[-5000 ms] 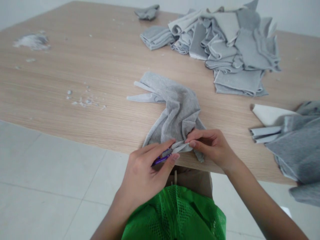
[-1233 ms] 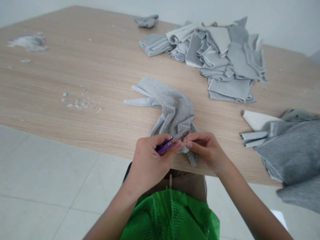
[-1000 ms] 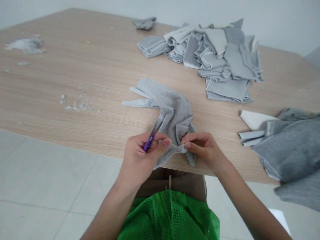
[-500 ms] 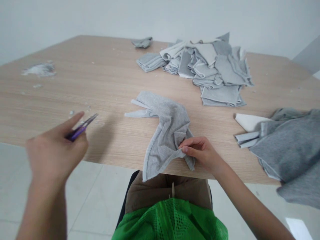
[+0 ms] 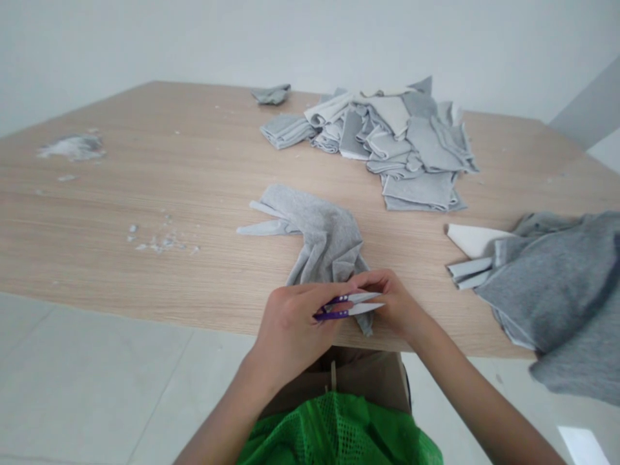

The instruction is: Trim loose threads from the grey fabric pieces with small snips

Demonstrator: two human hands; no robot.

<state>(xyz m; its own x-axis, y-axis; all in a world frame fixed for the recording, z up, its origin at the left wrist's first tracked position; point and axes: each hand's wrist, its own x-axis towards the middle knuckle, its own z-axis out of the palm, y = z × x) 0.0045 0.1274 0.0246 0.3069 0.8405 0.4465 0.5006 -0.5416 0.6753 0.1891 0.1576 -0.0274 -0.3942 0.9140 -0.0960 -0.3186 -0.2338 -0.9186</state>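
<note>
A crumpled grey fabric piece [image 5: 329, 232] with pale strip ends lies near the table's front edge. My right hand [image 5: 392, 303] pinches the near side of it. Close against those fingers is my left hand [image 5: 295, 329], closed round purple-handled thread snips [image 5: 346, 309]. The two blades of the snips stand apart and point right, toward my right hand. My left hand covers the lower left part of the fabric, and its fingertips touch or nearly touch the cloth; which one I cannot tell.
A heap of folded grey and cream fabric pieces [image 5: 411, 142] lies at the back, with a small grey scrap [image 5: 271, 95] beside it. Larger grey cloth [image 5: 566, 297] overhangs the right front edge. Lint [image 5: 72, 147] and thread bits [image 5: 167, 242] dot the wooden table [image 5: 121, 194].
My left hand has come right with the snips, from over the thread bits to the fabric by my right hand. My right hand keeps its pinch in nearly the same place.
</note>
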